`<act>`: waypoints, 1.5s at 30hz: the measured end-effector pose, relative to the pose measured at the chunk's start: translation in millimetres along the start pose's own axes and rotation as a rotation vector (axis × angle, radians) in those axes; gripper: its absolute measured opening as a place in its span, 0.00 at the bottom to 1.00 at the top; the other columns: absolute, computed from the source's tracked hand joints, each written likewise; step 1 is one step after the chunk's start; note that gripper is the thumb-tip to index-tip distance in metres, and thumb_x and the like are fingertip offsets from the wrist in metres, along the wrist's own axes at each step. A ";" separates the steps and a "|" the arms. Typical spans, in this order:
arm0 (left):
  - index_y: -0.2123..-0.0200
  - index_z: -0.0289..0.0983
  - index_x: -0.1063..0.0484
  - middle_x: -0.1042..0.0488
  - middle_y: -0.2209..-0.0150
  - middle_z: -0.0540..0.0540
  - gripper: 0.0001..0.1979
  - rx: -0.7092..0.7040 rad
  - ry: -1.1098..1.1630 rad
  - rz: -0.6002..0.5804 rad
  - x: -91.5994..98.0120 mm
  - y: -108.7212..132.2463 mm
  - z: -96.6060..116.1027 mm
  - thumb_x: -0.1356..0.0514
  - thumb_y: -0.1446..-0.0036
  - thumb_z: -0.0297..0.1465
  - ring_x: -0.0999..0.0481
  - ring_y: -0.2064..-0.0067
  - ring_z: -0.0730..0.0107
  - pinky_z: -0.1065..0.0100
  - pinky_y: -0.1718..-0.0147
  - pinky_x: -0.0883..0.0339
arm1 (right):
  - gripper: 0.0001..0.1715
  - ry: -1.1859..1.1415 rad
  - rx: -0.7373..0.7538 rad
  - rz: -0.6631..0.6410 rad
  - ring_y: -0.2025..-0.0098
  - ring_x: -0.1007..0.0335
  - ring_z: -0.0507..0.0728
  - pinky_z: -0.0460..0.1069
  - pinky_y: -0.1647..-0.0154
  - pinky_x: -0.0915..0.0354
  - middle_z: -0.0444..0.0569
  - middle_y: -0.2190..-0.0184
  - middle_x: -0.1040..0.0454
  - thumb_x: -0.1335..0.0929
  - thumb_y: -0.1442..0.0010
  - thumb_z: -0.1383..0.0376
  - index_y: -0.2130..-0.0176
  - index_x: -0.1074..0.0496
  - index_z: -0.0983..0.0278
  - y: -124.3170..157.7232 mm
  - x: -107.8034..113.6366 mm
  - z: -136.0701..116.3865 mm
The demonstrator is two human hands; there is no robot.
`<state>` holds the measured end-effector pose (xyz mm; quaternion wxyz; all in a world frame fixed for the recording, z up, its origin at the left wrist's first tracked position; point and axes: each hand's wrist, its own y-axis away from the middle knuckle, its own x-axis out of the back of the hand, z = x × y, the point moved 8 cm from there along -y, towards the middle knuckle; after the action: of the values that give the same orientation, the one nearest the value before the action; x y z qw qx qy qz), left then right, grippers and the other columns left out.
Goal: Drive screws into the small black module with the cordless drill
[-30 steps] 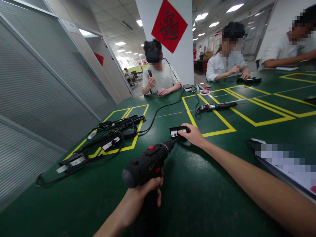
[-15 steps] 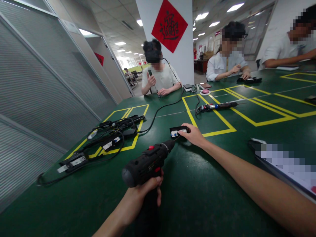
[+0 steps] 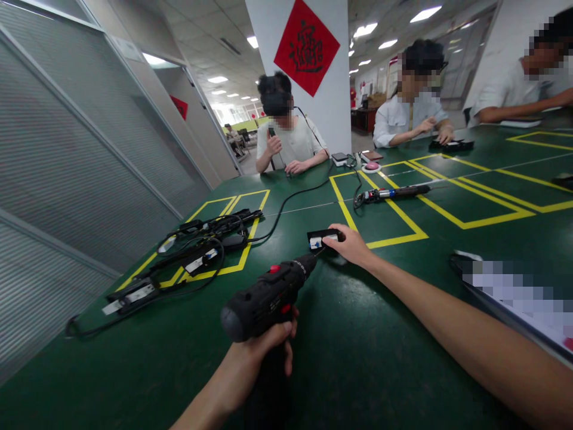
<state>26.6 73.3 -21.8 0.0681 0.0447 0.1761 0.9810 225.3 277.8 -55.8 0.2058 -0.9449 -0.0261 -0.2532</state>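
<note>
My left hand (image 3: 259,358) is closed around the grip of a black cordless screwdriver (image 3: 264,298) with red buttons. Its bit points away from me and its tip reaches a small black box with a white and blue label (image 3: 319,239). That box lies on the green table (image 3: 358,358). My right hand (image 3: 351,243) is stretched forward and rests on the box's right end, fingers curled over it and holding it down.
Several black adapters with tangled cables (image 3: 197,251) lie in a yellow-taped square at the left. Another screwdriver (image 3: 394,192) lies across the yellow lines further off. A blurred flat object (image 3: 514,292) sits at the right. Three people sit at the far side.
</note>
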 end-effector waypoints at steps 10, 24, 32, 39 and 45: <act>0.56 0.34 0.32 0.29 0.68 0.48 0.15 -0.009 0.000 -0.035 -1.0 -0.7 -0.4 0.41 0.44 0.38 0.28 0.79 0.72 0.66 0.75 0.36 | 0.24 -0.003 -0.005 -0.016 0.60 0.30 0.57 0.52 0.59 0.34 0.49 0.58 0.26 0.32 0.44 0.51 0.52 0.28 0.60 1.4 1.4 -4.5; 0.59 0.34 0.32 0.29 0.68 0.49 0.12 0.000 -0.020 -0.054 -0.1 -0.3 -3.2 0.43 0.41 0.37 0.29 0.78 0.73 0.67 0.74 0.38 | 0.24 0.004 0.021 0.015 0.60 0.30 0.57 0.51 0.57 0.35 0.49 0.59 0.26 0.32 0.45 0.52 0.53 0.28 0.62 0.4 1.2 -2.8; 0.58 0.33 0.33 0.26 0.75 0.48 0.16 0.049 -0.069 -0.033 3.2 -1.0 -8.4 0.42 0.43 0.39 0.30 0.78 0.69 0.65 0.72 0.38 | 0.23 0.001 0.018 0.002 0.61 0.30 0.56 0.51 0.59 0.35 0.49 0.59 0.26 0.32 0.44 0.52 0.53 0.28 0.61 0.9 -0.1 -2.0; 0.59 0.33 0.32 0.27 0.80 0.49 0.15 0.035 -0.076 -0.015 1.1 0.5 -4.8 0.43 0.43 0.39 0.30 0.79 0.69 0.66 0.72 0.39 | 0.23 -0.003 0.021 -0.005 0.61 0.30 0.57 0.51 0.60 0.35 0.49 0.59 0.26 0.32 0.44 0.52 0.53 0.29 0.61 1.8 1.6 -4.7; 0.60 0.33 0.32 0.27 0.79 0.49 0.14 0.018 -0.067 -0.002 1.5 -0.7 -3.3 0.42 0.43 0.39 0.30 0.79 0.70 0.66 0.73 0.39 | 0.22 0.002 0.016 -0.008 0.60 0.30 0.57 0.51 0.59 0.35 0.49 0.59 0.26 0.32 0.44 0.52 0.53 0.29 0.61 1.8 1.7 -5.0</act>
<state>24.9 73.1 -25.0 0.0745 0.0780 0.1824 0.9773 224.7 274.0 -51.7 0.2120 -0.9430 -0.0319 -0.2546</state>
